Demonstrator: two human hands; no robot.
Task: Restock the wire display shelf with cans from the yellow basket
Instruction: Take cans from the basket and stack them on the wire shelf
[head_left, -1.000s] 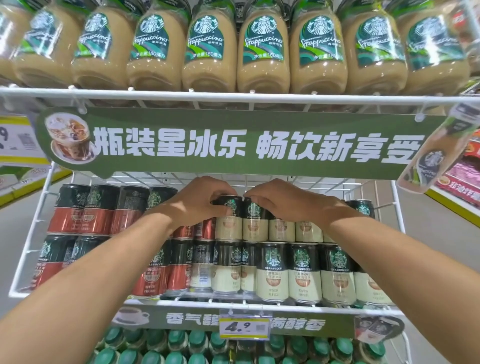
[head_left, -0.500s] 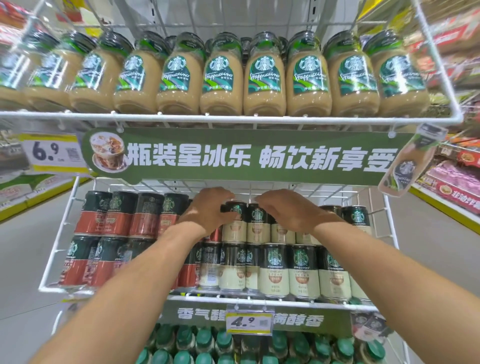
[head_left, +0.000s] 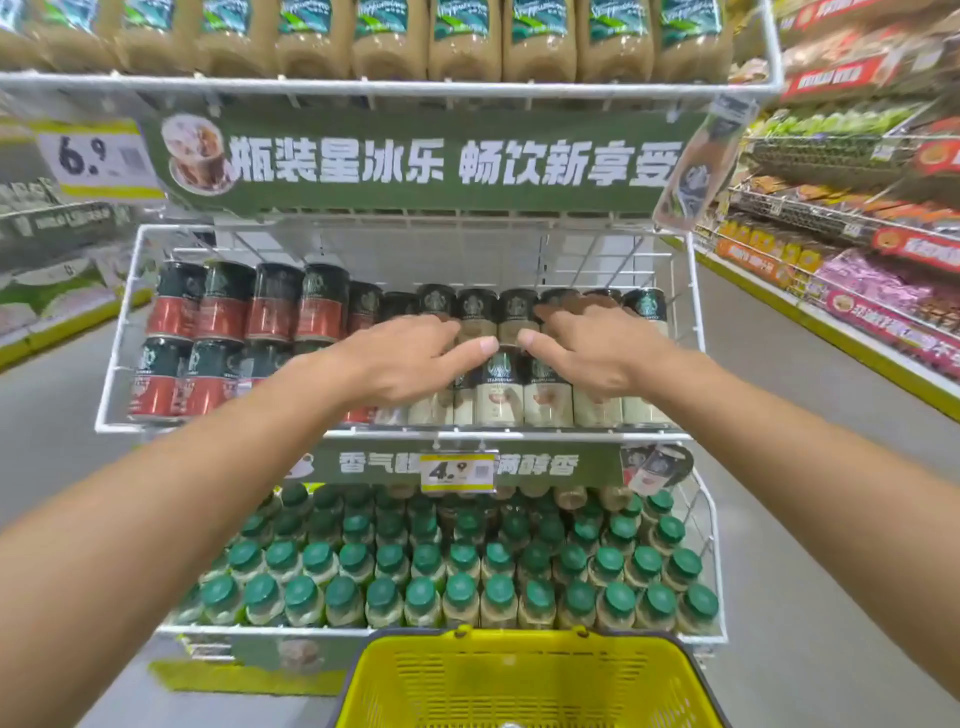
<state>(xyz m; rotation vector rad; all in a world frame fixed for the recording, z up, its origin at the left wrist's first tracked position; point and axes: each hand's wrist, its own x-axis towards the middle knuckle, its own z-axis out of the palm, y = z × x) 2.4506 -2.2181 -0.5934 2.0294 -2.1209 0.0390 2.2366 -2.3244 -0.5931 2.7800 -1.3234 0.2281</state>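
The white wire display shelf (head_left: 685, 332) fills the centre of the frame, three tiers deep: pale glass coffee bottles (head_left: 467, 36) along the top edge, short cans on the middle tier, and green-capped bottles (head_left: 457, 566) on the lowest. Across the upper middle hangs a long green banner with white lettering (head_left: 415, 161). At the bottom centre sits the yellow plastic basket (head_left: 519, 675); only its rim and perforated back wall show, so I cannot tell whether cans remain in it.

On the middle tier, red-and-black cans (head_left: 244, 317) stand stacked two high at centre left, and cream-and-black cans (head_left: 545, 400) fill the centre and right, also in two layers.

A second ago both hands were curled over the tops of the upper cream cans, pressing them into line. Now they have drawn back toward the viewer: the left hand (head_left: 400, 364) and right hand (head_left: 592, 348) hover in front of the cream cans, fingers spread and loose, thumbs nearly meeting, holding nothing. The view has also tipped down and pulled away, so the bottle labels have slid off the top and the basket and lowest tier have come into sight.

That reads as a placement just finished; the next move is likely a reach down to the basket for more stock.
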